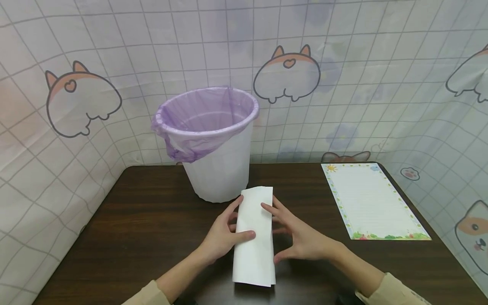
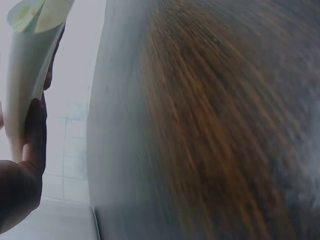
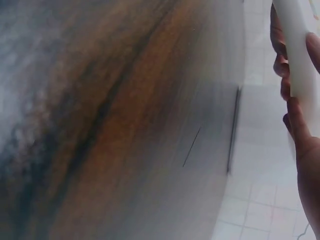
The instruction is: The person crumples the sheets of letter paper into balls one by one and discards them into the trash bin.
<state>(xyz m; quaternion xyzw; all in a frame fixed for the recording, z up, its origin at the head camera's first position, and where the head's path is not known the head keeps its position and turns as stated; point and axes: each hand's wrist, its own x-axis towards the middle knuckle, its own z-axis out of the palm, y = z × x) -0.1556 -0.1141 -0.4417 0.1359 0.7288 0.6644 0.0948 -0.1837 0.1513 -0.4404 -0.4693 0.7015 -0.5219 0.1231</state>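
Over dark-brown wood desk (image 1: 152,237), nr round white plastic bin (image 1: 225,169), L hand (image 1: 223,237) fingers pinched folded white paper (image 1: 253,258), prob. to stop it unfolding, while R hand (image 1: 303,237), fingers spread, touched its R side.

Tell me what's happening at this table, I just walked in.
A person's left grip holds a loosely folded white paper, while the right grip touches its right side. Another sheet, with a colourful printed border, lies flat at the right of the dark table. Behind the folded paper stands a white bin with a purple liner, partly draped over its rim.
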